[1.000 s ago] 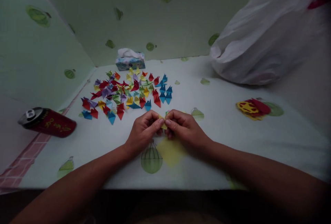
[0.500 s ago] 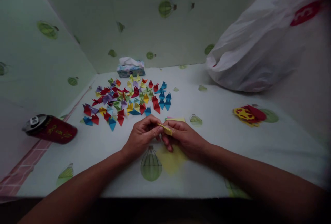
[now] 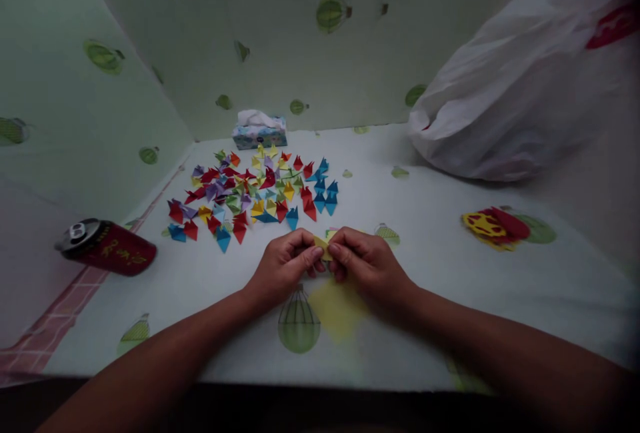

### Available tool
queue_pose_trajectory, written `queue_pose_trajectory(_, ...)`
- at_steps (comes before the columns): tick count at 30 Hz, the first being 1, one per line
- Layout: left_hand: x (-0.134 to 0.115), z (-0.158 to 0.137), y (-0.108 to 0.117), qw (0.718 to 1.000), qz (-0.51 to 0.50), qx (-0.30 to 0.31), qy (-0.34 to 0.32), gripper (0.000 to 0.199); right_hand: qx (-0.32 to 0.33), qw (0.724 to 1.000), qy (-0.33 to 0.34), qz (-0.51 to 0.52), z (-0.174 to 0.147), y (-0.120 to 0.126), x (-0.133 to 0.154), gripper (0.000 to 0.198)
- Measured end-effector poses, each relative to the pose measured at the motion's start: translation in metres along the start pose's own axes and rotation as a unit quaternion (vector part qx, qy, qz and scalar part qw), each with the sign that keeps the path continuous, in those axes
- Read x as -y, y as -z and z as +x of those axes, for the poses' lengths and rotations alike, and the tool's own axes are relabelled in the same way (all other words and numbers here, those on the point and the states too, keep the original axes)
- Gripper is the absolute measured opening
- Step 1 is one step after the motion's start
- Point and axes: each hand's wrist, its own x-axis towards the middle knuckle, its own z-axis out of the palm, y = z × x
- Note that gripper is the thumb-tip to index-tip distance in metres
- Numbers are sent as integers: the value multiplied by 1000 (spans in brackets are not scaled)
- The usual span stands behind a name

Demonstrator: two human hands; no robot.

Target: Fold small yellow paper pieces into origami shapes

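Between my fingertips is a small folded piece of yellow paper (image 3: pixel 323 246). My left hand (image 3: pixel 290 260) pinches its left side with thumb and forefinger. On the other side my right hand (image 3: pixel 367 260) grips it the same way, hiding part of the folds. A blurred yellow patch (image 3: pixel 337 310) shows on the table below my right hand. Just behind my hands, the edge of some coloured paper (image 3: pixel 331 233) peeks out, mostly covered. Many folded paper figures (image 3: pixel 240 196) in red, blue, yellow, green and purple lie spread beyond my left hand.
A red drink can (image 3: pixel 107 246) stands at the left. At the back is a tissue box (image 3: pixel 260 134). A large white plastic bag (image 3: pixel 500 100) sits at the back right, with red and yellow cut-out pieces (image 3: pixel 493 226) in front of it. The cloth (image 3: pixel 400 326) has balloon prints.
The yellow paper has turned to show a broader face, and my right fingers have drawn into a pinch on it. The whole view has shifted slightly, so things appear farther right.
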Motion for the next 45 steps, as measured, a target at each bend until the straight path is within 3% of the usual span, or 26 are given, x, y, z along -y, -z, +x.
queue_pose_trajectory(7,-1,0,-4,997,-71,-24,5,18,-20,1000,10,16,1,0,-3,22)
queue_pose_trajectory(10,-1,3,-4,995,-82,-47,10,16,-49,998,25,16,0,-1,-7,11)
queue_pose_trajectory(16,1,3,-4,993,-80,-84,-38,13,-63,994,88,-24,0,-1,-9,1)
queue_pose_trajectory(24,5,2,-3,989,-63,-113,-74,11,-79,980,158,-95,0,-1,-8,11)
queue_pose_trajectory(34,7,4,-2,987,-40,-104,-119,4,-77,986,118,-86,2,0,-8,7)
queue_pose_trajectory(39,8,3,0,984,18,-118,-132,3,-34,993,96,-67,3,1,-6,11)
queue_pose_trajectory(45,10,3,2,970,110,-101,-190,8,-31,999,3,12,2,0,-5,12)
